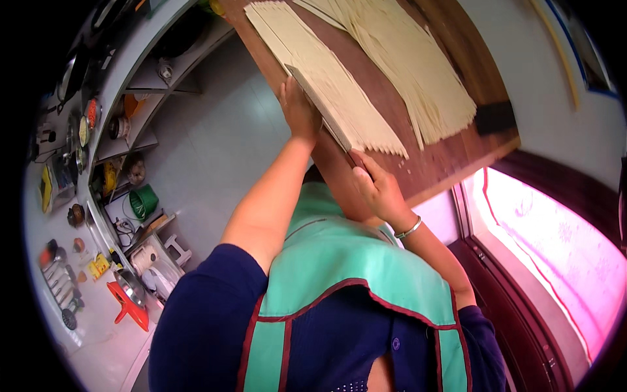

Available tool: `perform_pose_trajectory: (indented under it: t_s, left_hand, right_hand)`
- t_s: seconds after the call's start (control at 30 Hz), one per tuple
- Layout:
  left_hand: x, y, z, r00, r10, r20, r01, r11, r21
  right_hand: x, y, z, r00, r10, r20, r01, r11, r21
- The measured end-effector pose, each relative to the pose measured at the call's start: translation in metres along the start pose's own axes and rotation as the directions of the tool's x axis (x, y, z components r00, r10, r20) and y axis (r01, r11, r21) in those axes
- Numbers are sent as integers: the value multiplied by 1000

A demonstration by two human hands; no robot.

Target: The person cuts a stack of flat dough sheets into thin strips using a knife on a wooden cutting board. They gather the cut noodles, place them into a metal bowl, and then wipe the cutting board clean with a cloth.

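A long knife [317,101] lies lengthwise along the near left edge of a folded pale dough sheet [346,104]. My right hand [380,189] is closed around its handle, close to the front edge of the wooden board [444,160]. Beside the blade, my left hand [302,110] rests with its fingers stretched out along the dough's edge; part of the hand's underside is hidden. The dough's near end looks ragged, with strips showing. To its right, a wide bundle of cut noodles [418,72] is spread over the board.
A dark rectangular block [495,118] sits at the board's right edge. Open shelves [147,117] stand to the left, with a green bucket [143,201] and kitchenware. An orange-red stand [129,307] is at lower left, and a pink-lit window [548,248] is at right.
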State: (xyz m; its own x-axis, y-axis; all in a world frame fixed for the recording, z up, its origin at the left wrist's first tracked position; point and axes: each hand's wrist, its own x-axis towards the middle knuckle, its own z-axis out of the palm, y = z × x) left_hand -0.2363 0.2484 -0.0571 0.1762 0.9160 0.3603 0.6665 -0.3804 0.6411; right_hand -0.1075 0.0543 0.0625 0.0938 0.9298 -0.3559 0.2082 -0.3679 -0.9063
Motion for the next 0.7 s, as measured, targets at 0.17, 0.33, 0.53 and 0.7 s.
perform_pose_trajectory:
  t_s: [0.17, 0.33, 0.53, 0.7]
  left_hand:
    - [-43, 20, 15, 1000, 0, -31, 5, 990, 143]
    - [-54, 20, 23, 1000, 8, -7, -6, 978, 209]
    - [-59, 24, 25, 992, -117, 36, 99, 939, 329]
    - [-60, 25, 28, 988, -140, 65, 95, 886, 453]
  right_hand:
    - [-41, 21, -20, 1000, -17, 4, 17, 1000, -2]
    - [-57, 29, -30, 999, 15, 44, -18, 998, 61]
    - [-56, 44, -34, 997, 29, 65, -32, 998, 55]
    - [-21, 56, -24, 996, -62, 60, 57, 995, 79]
